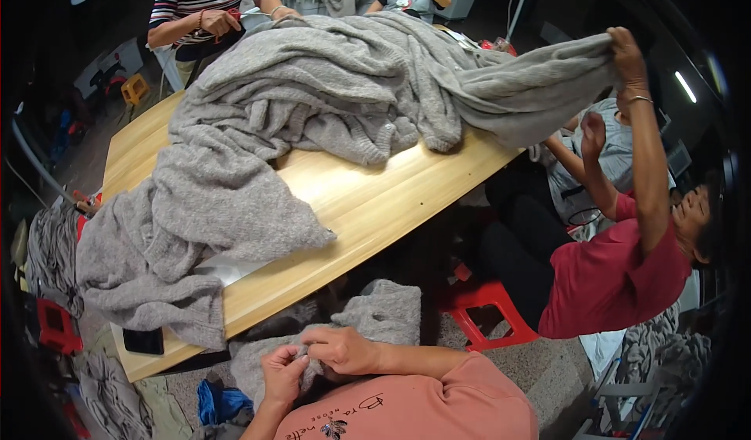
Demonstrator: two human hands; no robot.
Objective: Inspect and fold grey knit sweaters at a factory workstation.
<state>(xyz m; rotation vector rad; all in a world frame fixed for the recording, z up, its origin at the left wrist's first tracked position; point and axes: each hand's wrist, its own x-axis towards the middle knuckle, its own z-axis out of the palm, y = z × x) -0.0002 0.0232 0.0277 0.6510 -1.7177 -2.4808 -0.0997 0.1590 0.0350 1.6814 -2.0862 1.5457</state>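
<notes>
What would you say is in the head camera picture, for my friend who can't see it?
Two hands, left and right, pinch a grey knit at the near edge of a wooden table. More grey knits are heaped on it, and a person in red lifts one end.

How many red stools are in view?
2. One red stool stands right of the table, beside the person in the red shirt. Another sits at the left edge, partly hidden by grey knitwear. More may be hidden.
</notes>
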